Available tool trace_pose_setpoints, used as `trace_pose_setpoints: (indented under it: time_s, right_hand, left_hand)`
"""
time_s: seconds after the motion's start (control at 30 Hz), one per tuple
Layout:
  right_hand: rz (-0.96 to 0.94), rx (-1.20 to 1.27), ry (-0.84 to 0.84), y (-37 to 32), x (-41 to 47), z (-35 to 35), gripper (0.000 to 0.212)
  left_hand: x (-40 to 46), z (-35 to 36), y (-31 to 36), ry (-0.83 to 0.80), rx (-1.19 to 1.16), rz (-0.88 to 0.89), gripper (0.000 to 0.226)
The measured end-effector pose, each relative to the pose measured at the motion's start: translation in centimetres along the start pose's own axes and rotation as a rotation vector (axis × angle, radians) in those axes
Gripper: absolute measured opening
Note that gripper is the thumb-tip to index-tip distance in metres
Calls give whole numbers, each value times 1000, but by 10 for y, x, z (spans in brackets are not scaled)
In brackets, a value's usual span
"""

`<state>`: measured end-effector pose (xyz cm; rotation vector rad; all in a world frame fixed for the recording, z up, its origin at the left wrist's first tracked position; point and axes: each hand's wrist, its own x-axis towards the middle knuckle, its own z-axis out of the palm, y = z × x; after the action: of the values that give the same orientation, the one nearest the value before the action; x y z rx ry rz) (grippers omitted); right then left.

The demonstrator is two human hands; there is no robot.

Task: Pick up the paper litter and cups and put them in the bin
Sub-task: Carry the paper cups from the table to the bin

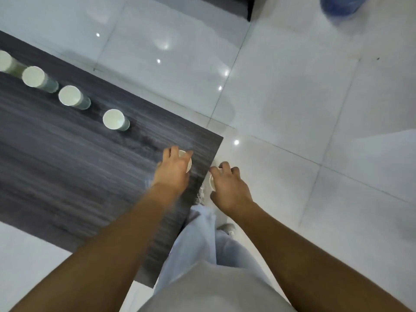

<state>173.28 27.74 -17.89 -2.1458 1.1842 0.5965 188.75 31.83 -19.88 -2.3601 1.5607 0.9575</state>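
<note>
Head view: left hand point(174, 167) is curling its fingers round a white cup point(188, 164) sitting on the desk point(67, 158) near the desk's right corner. Right hand point(229, 188) is gripping a second cup point(212, 180) just off the desk's right edge, over the tiled floor point(315, 109). Four more cups are standing in a row further along the desk, the nearest one point(113, 118) up-left of the left hand. Frame is motion-blurred.

We are finding no readable text, label, brand or number anywhere; the frame is blurred and every surface is showing plain.
</note>
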Motion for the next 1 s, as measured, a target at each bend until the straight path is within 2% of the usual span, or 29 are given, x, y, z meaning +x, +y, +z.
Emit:
trace_pose_setpoints:
  time_s: [0.1, 0.23, 0.43, 0.57, 0.8, 1.0]
  right_hand:
    - [56, 2, 55, 28, -60, -12, 60]
    - [200, 105, 141, 80, -145, -13, 57]
    - [516, 328, 310, 160, -265, -9, 50]
    - [725, 480, 428, 193, -330, 3, 55]
    - [1089, 751, 637, 210, -423, 45, 61]
    - [1359, 945, 756, 197, -488, 97, 64]
  left_hand:
    - [-36, -7, 54, 8, 46, 70, 57]
    - [-86, -6, 131, -22, 161, 260, 56]
    - [-146, 2, 244, -53, 340, 569, 57]
    - [-178, 8, 314, -47, 410, 811, 55]
    - [-229, 32, 415, -91, 586, 1271, 48]
    - [-293, 75, 465, -205, 751, 1565, 54]
